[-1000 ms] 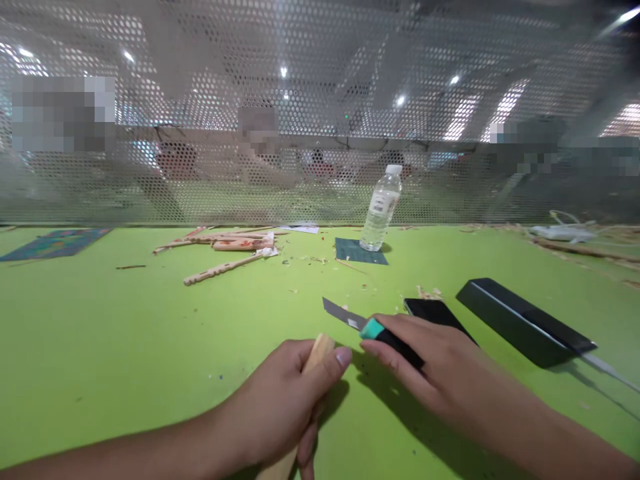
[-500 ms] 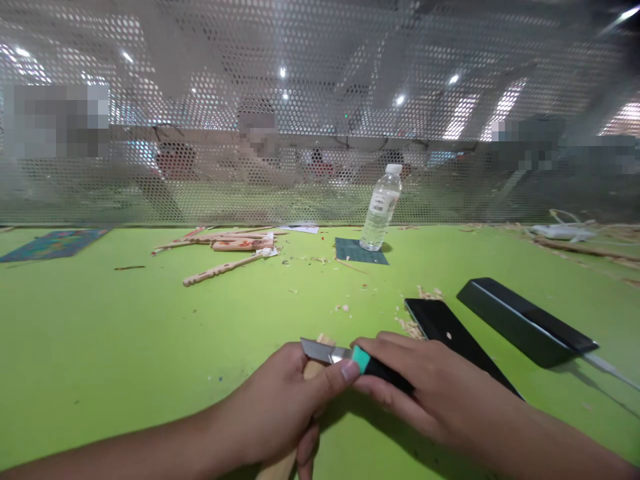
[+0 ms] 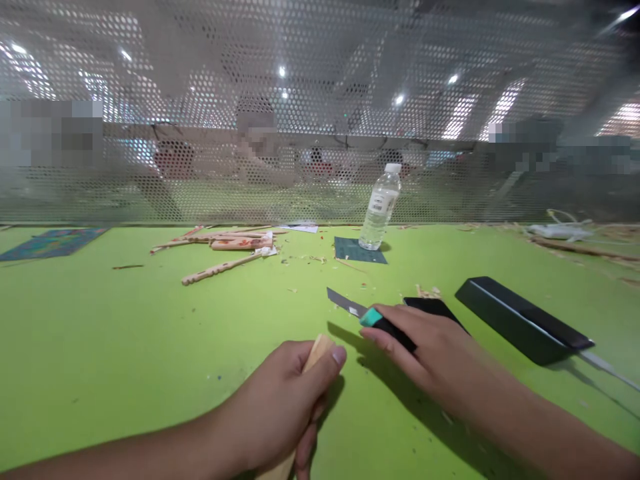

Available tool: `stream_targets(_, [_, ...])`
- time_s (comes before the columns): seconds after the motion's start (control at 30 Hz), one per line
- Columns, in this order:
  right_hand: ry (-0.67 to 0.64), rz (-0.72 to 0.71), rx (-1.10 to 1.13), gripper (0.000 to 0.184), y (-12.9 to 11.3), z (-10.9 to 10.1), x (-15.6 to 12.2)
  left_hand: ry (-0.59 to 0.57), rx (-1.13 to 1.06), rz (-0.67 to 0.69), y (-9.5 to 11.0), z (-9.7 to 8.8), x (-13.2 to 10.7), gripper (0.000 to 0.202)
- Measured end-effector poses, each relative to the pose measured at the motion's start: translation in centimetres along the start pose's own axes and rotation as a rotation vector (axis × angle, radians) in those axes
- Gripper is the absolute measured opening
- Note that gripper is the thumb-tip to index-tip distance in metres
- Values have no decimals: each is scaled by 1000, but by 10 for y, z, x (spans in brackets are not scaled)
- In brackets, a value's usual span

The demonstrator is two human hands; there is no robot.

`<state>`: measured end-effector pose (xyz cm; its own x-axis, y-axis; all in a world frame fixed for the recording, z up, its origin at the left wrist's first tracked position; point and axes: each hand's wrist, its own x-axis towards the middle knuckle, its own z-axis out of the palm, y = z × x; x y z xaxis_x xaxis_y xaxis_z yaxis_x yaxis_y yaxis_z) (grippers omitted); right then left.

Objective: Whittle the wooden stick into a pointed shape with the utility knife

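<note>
Fingers [image 3: 306,445] of the left hand [image 3: 283,403] clasp a wooden stick [image 3: 319,349]; the right hand [image 3: 427,343] grips a utility knife [image 3: 372,318].

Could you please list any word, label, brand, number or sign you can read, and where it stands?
No legible text anywhere.
Label on the bottle: small print and a dark block, too blurred to read.
Knife in the right hand: no lettering can be made out.
</note>
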<state>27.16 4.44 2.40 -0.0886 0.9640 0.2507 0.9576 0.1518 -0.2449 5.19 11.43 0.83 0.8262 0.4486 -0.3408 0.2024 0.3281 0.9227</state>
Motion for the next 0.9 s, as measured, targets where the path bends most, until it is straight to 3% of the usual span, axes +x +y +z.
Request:
stream_targets(0.2, [40, -59, -3, 34, -3, -4, 1, -10, 11, -3, -1, -4, -3, 40])
stream_targets(0.37, [38, -61, 7, 36, -5, -7, 1, 38, -56, 34, 1, -2, -3, 46])
stream_targets(0.5, [-12, -30, 21, 39, -6, -8, 0, 68, -172, -15, 5, 0, -2, 49])
stream_targets(0.77, [-31, -3, 80, 36, -7, -10, 0, 97, -156, 7, 6, 2, -4, 44])
stream_targets(0.9, [-113, -24, 106, 38, -9, -12, -1, 99, -151, -12, 1, 2, -5, 40])
